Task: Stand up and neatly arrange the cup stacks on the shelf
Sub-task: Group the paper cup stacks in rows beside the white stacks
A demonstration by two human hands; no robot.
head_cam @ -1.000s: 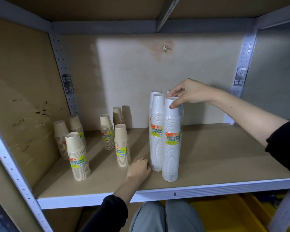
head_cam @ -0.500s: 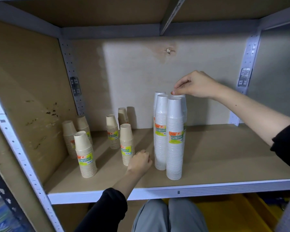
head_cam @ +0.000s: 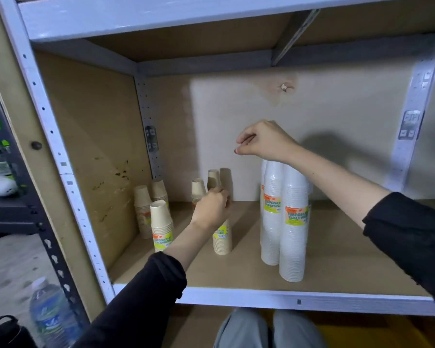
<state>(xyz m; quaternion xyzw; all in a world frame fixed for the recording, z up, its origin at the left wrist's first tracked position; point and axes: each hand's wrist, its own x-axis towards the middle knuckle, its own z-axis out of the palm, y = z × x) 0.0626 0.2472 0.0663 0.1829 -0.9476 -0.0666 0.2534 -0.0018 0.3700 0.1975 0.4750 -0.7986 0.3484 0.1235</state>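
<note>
Cup stacks (head_cam: pixel 293 222) of white cups, tall and touching each other, stand upright in the middle of the shelf (head_cam: pixel 349 262). Shorter brown cup stacks (head_cam: pixel 161 222) stand upright at the left, near the side wall. The right hand (head_cam: pixel 264 141) hangs above the white ones, fingers curled, holding nothing. The left hand (head_cam: pixel 211 209) grips the top of the front brown stack (head_cam: pixel 222 241). A water bottle (head_cam: pixel 52 320) stands outside the shelf, low left.

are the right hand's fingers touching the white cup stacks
Apart. The head view shows the right hand with fingertips left of and above the white cup stacks, bare wall between.
</note>
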